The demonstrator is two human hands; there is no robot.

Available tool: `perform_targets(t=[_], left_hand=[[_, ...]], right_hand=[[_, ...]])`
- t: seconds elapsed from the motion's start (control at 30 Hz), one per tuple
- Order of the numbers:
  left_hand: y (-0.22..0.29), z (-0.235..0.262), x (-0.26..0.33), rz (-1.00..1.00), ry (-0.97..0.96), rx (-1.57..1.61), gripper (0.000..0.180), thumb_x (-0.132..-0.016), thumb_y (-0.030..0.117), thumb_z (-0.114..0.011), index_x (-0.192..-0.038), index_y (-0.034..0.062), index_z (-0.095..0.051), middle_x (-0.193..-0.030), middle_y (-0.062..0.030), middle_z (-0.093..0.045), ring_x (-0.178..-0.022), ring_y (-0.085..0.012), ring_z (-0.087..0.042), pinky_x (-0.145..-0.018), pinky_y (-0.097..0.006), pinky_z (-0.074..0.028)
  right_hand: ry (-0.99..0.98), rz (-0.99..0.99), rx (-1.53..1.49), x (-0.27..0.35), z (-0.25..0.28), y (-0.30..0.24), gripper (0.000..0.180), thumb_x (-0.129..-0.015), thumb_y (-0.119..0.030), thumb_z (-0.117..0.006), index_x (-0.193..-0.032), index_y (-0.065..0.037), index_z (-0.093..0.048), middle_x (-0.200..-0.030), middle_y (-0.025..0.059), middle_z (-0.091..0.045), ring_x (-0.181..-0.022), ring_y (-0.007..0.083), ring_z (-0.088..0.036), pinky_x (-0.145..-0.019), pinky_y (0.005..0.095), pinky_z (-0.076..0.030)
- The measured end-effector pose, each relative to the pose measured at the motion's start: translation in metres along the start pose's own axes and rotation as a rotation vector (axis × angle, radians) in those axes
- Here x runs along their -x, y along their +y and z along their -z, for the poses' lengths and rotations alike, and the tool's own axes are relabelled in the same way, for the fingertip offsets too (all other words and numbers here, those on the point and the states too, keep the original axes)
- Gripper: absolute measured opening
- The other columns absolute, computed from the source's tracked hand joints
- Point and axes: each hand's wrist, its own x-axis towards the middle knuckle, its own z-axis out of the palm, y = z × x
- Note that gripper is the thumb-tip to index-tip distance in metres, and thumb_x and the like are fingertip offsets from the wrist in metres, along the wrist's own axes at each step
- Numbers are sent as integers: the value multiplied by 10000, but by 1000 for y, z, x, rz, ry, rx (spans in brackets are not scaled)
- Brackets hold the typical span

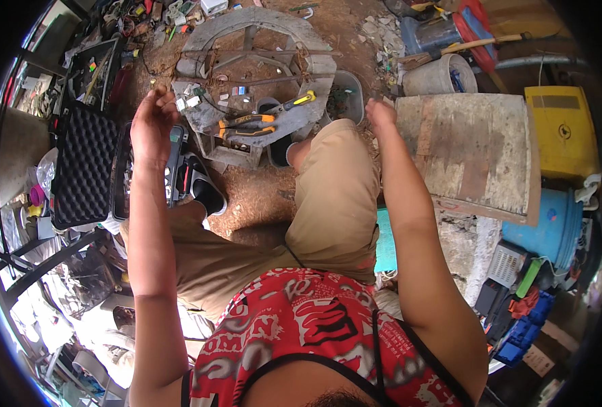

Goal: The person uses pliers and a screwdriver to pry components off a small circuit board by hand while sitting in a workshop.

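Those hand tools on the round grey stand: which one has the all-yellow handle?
The tool with the yellow handle, lying farthest right near the stand's edge. The two pliers beside it have black-and-orange handles.

Two pliers (247, 122); one open foam-lined case (84, 166); one yellow box (562, 132); one grey bucket (440, 74)

Yellow box (562, 129) with dark round label, far right

A cluttered outdoor workshop: dirt floor (260, 197), pliers (247, 124) on a concrete block (301, 119), open tool case (84, 166), buckets (440, 76).
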Motion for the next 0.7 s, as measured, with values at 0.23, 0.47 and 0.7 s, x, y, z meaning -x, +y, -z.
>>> perform_targets(t=[0.23, 0.47, 0.7], left_hand=[[1, 2, 9, 5, 72, -104, 253, -1012, 283, -518, -1153, 88, -596, -945, 30, -603, -817, -99, -553, -755, -240, -441], [29, 18, 5, -239, 120, -329, 307, -1011, 232, -543, -1214, 11, -601, -936, -5, -632, -786, -80, -560, -720, -237, -464], [-1, 53, -9, -260, 161, -1404, 283, -901, 261, -674, -1107, 68, -695, -1042, -140, -719, -951, -238, -697, -855, -346, -530]], right_hand=[[-110, 170, -27, 32, 22, 9, 304, -862, -77, -700, -1159, -33, -650, -935, 57, -708, -780, 136, -663, -634, 249, -482], [-408, 651, -33, 145, -18, -130, 328, -931, -132, -668, -1233, -15, -619, -1054, 66, -702, -913, 104, -634, -809, 233, -492], [-927, 864, 587, 219, -161, -145, 327, -895, -141, -700, -1212, -74, -657, -1013, 59, -709, -882, 133, -665, -796, 283, -535]])
